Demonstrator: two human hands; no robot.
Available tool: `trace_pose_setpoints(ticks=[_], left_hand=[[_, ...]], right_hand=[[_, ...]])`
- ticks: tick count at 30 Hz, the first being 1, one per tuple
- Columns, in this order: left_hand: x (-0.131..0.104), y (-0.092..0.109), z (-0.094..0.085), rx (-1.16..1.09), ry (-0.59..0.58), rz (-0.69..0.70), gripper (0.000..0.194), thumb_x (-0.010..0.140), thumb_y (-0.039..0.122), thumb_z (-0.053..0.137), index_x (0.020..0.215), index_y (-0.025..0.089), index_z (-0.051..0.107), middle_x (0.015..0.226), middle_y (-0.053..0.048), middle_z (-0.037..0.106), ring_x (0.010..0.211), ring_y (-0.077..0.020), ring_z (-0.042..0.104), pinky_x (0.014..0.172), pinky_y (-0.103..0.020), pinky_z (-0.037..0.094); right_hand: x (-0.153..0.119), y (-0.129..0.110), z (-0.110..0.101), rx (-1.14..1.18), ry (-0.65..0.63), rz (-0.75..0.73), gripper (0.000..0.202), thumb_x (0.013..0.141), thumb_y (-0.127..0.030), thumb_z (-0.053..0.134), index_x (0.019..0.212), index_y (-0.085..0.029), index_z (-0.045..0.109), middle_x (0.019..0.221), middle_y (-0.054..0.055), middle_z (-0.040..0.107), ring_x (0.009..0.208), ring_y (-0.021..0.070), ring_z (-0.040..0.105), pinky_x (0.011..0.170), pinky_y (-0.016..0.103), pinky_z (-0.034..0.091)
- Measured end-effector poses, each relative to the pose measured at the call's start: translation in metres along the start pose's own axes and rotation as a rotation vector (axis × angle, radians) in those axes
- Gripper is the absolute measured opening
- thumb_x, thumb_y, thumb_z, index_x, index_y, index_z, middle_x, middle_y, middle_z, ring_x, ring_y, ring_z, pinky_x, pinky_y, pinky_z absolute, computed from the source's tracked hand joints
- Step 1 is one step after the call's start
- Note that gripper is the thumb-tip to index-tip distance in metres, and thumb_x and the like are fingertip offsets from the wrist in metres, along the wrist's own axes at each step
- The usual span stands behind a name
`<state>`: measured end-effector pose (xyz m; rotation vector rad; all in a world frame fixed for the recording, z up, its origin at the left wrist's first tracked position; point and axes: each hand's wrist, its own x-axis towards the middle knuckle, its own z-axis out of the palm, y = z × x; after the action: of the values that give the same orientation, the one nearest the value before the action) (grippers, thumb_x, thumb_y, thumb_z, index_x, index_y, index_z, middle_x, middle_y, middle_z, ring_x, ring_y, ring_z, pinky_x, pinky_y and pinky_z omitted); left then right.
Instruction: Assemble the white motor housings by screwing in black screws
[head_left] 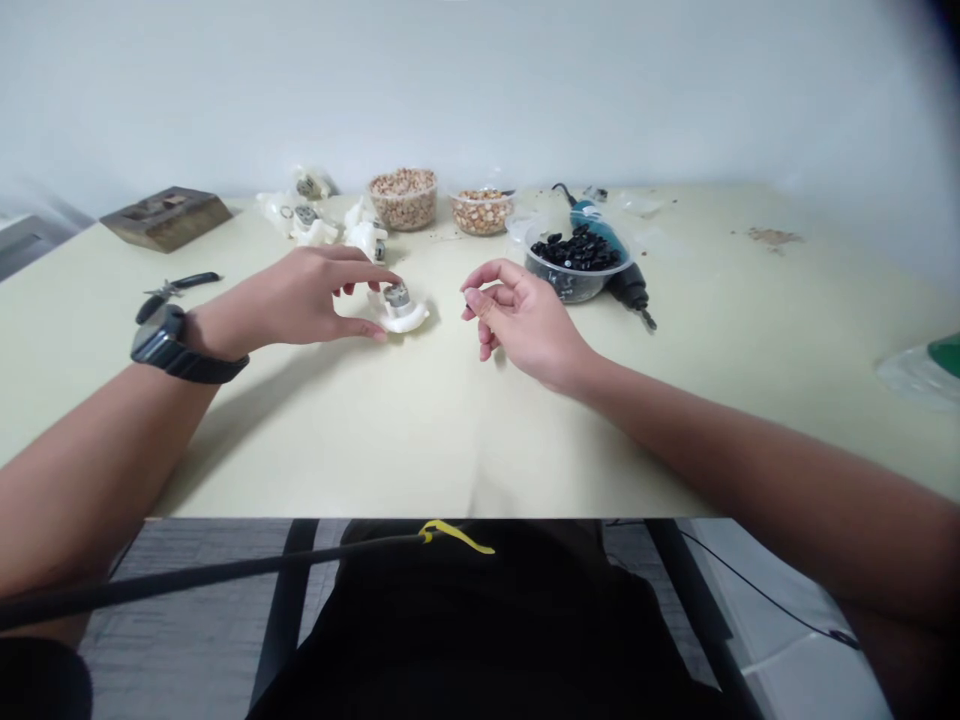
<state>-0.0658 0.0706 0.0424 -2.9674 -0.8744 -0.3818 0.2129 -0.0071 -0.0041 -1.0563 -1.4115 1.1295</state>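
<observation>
A white curved piece [406,319] with a grey round part [396,294] on top sits on the table near the middle. My left hand [319,300] reaches in from its left, fingers and thumb apart, fingertips at the grey part and thumb on the table side. To the right, my right hand [525,315] is raised above the table with thumb and forefinger pinched together; a tiny dark thing shows at the fingertips, too small to name. Just behind that hand is a clear bowl of black stones [577,250].
Behind stand a tub of beige pebbles [403,200] and a bowl of brown pebbles [482,212]. White wrapped pieces [306,217], pliers [174,292] and a dark block [166,218] lie left. A teal and black power tool [626,287] lies beside the black stones.
</observation>
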Motion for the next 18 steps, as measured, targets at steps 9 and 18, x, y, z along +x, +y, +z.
trace_pose_setpoints(ticks=[9,18], left_hand=[[0.003,0.009,0.013,-0.031,0.011,0.012,0.076,0.081,0.07,0.074,0.145,0.03,0.065,0.106,-0.01,0.074,0.086,-0.0257,0.069,0.077,-0.035,0.054],[0.003,0.013,0.017,-0.013,0.002,-0.046,0.069,0.088,0.055,0.068,0.151,0.028,0.06,0.085,-0.005,0.068,0.065,-0.0205,0.06,0.066,-0.032,0.048]], right_hand=[[-0.001,0.004,-0.003,-0.054,-0.029,-0.023,0.007,0.105,-0.031,0.062,0.104,-0.024,0.061,0.077,-0.004,0.059,0.052,0.0065,0.054,0.041,0.017,0.05],[-0.003,0.001,-0.002,-0.082,-0.063,0.041,0.006,0.103,-0.022,0.061,0.108,-0.024,0.058,0.089,-0.002,0.066,0.05,0.0064,0.059,0.042,0.019,0.049]])
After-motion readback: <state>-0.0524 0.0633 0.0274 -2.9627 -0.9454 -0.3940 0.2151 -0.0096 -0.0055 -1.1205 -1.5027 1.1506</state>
